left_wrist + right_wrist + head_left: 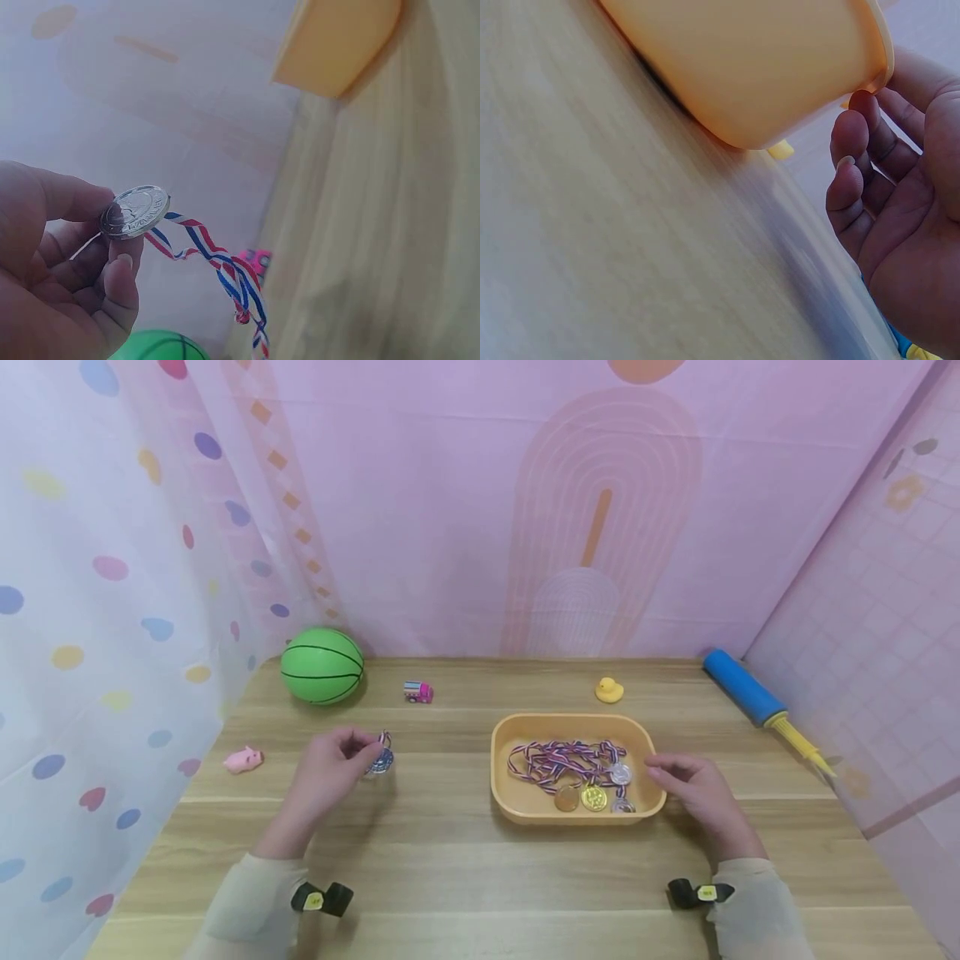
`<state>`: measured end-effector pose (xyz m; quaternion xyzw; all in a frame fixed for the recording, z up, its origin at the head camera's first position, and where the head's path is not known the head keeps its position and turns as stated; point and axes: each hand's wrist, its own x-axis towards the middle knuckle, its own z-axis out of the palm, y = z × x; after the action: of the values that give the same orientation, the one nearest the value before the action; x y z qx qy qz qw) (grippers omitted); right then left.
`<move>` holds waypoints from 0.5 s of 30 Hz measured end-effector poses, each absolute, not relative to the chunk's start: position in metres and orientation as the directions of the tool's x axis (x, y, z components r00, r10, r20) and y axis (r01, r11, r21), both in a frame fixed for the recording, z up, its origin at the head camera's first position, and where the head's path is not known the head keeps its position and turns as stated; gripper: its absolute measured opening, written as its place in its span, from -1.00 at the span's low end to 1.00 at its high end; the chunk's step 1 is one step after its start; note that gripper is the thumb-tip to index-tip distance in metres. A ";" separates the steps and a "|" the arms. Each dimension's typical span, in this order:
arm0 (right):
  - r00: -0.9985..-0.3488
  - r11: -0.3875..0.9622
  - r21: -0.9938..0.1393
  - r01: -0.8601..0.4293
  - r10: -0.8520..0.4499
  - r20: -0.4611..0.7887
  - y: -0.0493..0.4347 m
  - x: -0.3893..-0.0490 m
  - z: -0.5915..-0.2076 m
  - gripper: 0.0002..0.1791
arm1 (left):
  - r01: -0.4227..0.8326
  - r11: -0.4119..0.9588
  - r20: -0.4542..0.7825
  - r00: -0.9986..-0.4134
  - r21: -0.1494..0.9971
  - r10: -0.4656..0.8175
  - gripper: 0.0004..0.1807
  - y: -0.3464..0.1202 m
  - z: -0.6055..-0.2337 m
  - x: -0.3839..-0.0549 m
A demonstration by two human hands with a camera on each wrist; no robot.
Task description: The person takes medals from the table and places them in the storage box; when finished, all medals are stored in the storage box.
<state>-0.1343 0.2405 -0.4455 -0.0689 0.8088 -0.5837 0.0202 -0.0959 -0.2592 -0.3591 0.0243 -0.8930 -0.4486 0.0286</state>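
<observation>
Between thumb and fingers my left hand (335,770) pinches a silver medal (136,211) by its edge, above the table. Its red, white and blue ribbon (225,271) dangles loose from the medal. To the right, a light orange basin (517,814) holds a tangle of striped ribbons (558,762), with a gold medal (594,797), a bronze-coloured medal (567,798) and silver medals (620,773) among them. My right hand (697,789) grips the basin's right rim with thumb and fingertips, as the right wrist view also shows.
A green ball (322,666), a small pink toy truck (417,692) and a yellow rubber duck (609,690) stand along the back. On the left lies a pink toy pig (243,760). A blue and yellow hand pump (765,706) lies at the right edge.
</observation>
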 end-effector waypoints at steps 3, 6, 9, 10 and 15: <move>-0.990 0.316 -0.945 -0.081 -0.133 0.040 0.240 -0.135 -0.446 -0.59 | -0.023 0.575 0.022 -0.997 0.818 -0.070 -0.83 -0.255 -0.351 -0.097; -0.991 0.315 -0.946 -0.074 -0.131 0.034 0.240 -0.135 -0.445 -0.59 | -0.010 0.574 0.038 -0.997 0.819 -0.072 -0.83 -0.250 -0.343 -0.099; -0.990 0.319 -0.944 -0.079 -0.132 0.038 0.240 -0.135 -0.445 -0.60 | 0.022 0.614 0.083 -0.994 0.789 -0.071 -0.86 -0.245 -0.337 -0.101; -0.990 0.319 -0.944 -0.082 -0.133 0.041 0.240 -0.135 -0.445 -0.60 | 0.033 0.624 0.096 -0.993 0.781 -0.068 -0.87 -0.244 -0.336 -0.101; -0.990 0.332 -0.939 -0.094 -0.129 0.053 0.240 -0.134 -0.446 -0.62 | 0.052 0.625 0.110 -0.992 0.779 -0.055 -0.87 -0.235 -0.331 -0.104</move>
<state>-0.1342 0.2398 -0.4455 -0.0684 0.8160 -0.5737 0.0156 -0.1039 -0.2345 -0.3305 0.0010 -0.8993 -0.4329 0.0618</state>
